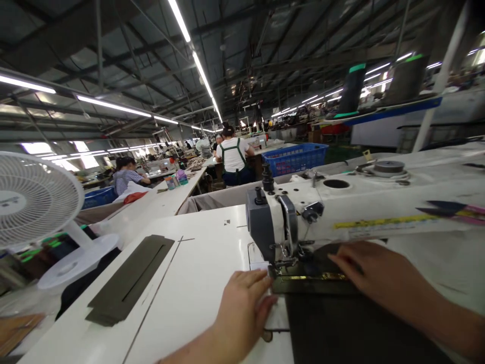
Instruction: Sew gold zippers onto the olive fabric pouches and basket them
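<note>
Fabric (322, 323), dark olive, lying under the needle area of a white sewing machine (379, 199), between the fingers of the two hands; a gold-toothed zipper (303, 277) runs across it from near the left fingertips toward the right ones. The left hand (242, 308) has its fingers partly spread and slightly bent, thumb apart from forefinger, the tips resting at the fabric's left edge. The right hand (382, 273) has its fingers curled, thumb and forefinger close together over the fabric near the zipper's far end; whether cloth is pinched between them cannot be told. Just beyond the left fingertips stands the presser foot (286, 261). Above the right fingers, a yellow measuring tape (382, 222) runs along the machine arm, with scissors (445, 210) farther right. Well left of the left fingers, a stack of dark pieces (131, 280) lies on the white surface (197, 288); beyond it stands a white fan (41, 199). Far ahead of both hands appear a blue basket (295, 161) and a seated person (233, 155).
</note>
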Demonstrator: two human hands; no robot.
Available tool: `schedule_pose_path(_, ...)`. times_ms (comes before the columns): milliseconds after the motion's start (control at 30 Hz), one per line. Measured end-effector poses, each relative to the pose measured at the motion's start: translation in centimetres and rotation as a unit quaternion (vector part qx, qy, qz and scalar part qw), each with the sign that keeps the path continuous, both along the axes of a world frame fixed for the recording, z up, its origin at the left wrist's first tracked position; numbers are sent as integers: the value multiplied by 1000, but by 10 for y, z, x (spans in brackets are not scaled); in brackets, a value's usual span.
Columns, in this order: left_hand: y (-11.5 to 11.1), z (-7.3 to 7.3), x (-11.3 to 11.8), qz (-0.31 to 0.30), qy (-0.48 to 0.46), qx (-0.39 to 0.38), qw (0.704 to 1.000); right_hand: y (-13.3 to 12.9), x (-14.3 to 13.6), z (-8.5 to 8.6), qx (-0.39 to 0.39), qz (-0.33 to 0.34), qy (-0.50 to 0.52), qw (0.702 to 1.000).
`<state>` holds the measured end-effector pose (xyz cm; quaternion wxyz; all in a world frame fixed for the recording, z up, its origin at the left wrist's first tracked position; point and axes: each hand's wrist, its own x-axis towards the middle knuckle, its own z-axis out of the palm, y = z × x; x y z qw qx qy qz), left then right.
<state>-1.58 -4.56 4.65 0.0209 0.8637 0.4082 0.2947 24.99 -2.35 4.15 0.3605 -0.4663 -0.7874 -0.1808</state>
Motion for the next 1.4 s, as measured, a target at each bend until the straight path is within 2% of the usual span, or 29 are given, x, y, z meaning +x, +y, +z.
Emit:
schedule_pose_path(133, 10, -9, 5, -22, 15, 20, 999, -9, -44, -19, 3, 113, -73, 991)
schedule_pose_path(267, 13, -21, 10, -34, 7, 35, 999, -11, -69, -32, 7, 124, -82, 989)
schedule_pose_path(433, 15, -22, 8, -54, 7, 56, 997, -7, -68, -27, -39, 145, -88, 985)
schedule_pose_path(700, 19, -22, 10, -58, 46, 79, 994, -6, -71, -19, -60, 147, -76, 984)
schedule_pose_path(933, 29, -23, 9, -52, 66, 61, 995, 2, -72, -17, -148, 157, -57, 975)
schedule_pose_path(1400, 34, -24, 10, -38, 90, 34, 995, 8, -72, -21, -142, 158, -27, 977)
